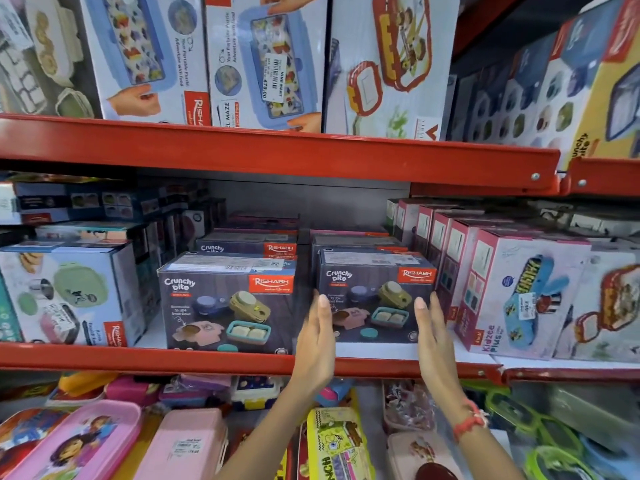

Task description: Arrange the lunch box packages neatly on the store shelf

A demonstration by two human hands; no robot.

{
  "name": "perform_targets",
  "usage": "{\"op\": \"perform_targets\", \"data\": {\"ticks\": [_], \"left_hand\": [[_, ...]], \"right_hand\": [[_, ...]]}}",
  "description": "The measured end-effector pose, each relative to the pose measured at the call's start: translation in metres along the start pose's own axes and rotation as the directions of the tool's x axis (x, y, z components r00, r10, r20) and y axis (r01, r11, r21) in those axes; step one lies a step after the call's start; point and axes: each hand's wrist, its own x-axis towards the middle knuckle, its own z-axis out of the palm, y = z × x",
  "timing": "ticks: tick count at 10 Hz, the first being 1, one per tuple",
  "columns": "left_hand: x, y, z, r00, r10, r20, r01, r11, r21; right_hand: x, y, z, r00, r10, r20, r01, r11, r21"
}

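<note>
Two dark "Crunchy bite" lunch box packages stand side by side on the middle red shelf (pixel 145 358). The right package (pixel 375 299) sits a little back from the shelf edge, with more of the same stacked behind it. My left hand (pixel 317 344) is flat against that package's left side, fingers straight. My right hand (pixel 433 337), with a red thread bracelet on the wrist, is flat by its right side. The left package (pixel 228 303) stands nearer the edge, untouched. A narrow gap separates the two.
A white and green lunch box package (pixel 65 296) stands at the left. Pink "Kidzee Plus" boxes (pixel 519 296) lean in a row at the right. Large boxes (pixel 263 60) fill the upper shelf. Loose plastic lunch boxes (pixel 183 445) crowd the shelf below.
</note>
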Motion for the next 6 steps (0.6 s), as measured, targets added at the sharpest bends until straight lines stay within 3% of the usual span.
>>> {"op": "perform_targets", "data": {"ticks": [3, 5, 6], "left_hand": [[-0.029, -0.007, -0.004, 0.987, 0.075, -0.141, -0.077, 0.997, -0.005], [-0.034, -0.010, -0.006, 0.987, 0.107, -0.121, -0.100, 0.993, 0.061], [-0.037, -0.010, -0.009, 0.980, 0.153, -0.126, -0.135, 0.981, 0.142]], "right_hand": [[-0.027, 0.005, -0.006, 0.993, -0.081, -0.085, 0.081, 0.997, -0.001], [-0.034, 0.010, -0.006, 0.977, -0.113, -0.182, 0.112, 0.994, -0.019], [-0.036, 0.004, -0.002, 0.939, -0.209, -0.271, 0.168, 0.972, -0.167]]}}
